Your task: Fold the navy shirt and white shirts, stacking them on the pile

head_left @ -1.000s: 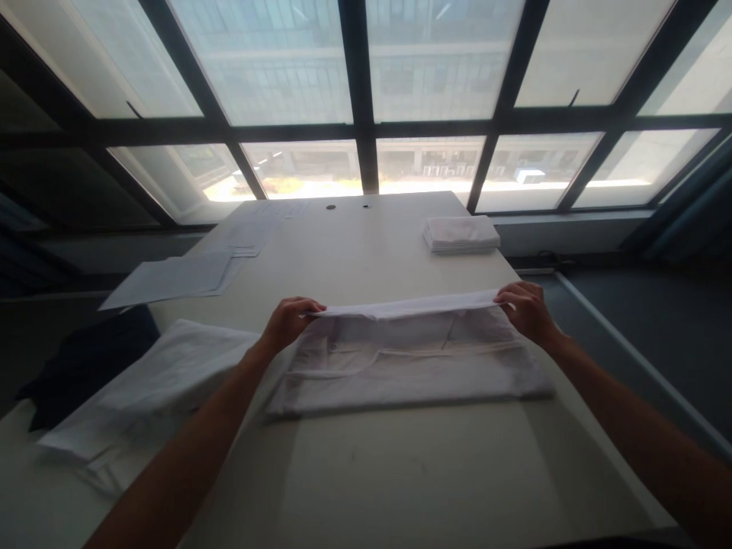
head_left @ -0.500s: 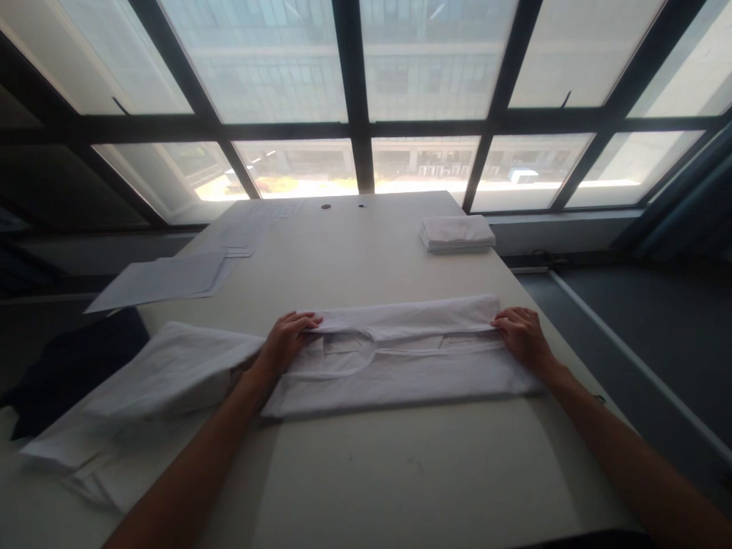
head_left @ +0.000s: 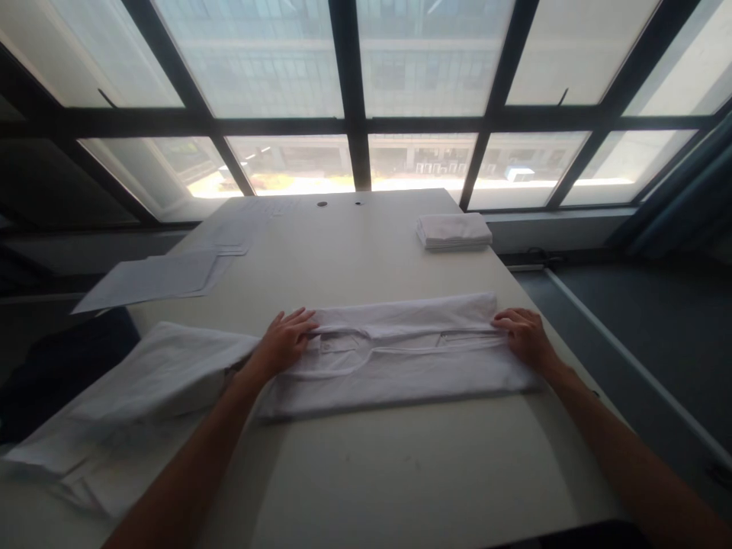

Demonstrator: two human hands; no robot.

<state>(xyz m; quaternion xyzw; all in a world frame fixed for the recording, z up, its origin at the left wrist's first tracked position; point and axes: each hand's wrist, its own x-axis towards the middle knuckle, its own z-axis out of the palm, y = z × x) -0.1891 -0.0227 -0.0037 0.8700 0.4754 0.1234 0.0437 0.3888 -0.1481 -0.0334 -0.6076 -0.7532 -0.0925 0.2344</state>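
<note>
A white shirt [head_left: 412,374] lies folded into a long strip across the table, with a curved neckline edge and a small label showing near its left end. On the upper left corner of the strip rests my left hand [head_left: 287,340], its fingers stretched out and slightly apart on the cloth. My right hand [head_left: 527,338] is at the right end, its fingers bent and closed on the folded edge. The undersides of the fingertips are hidden.
Another white cloth [head_left: 165,374] lies loosely spread at the left, beside a dark cloth [head_left: 62,366]. Sheets of paper [head_left: 149,276] overlap at the far left of the white table [head_left: 343,488]. A folded white stack [head_left: 454,231] sits near the right edge. Windows stand behind.
My left hand's fingers have loosened from the shirt's edge and lie flatter on it. My right hand has stayed at the right end. The whole view has shifted slightly.
</note>
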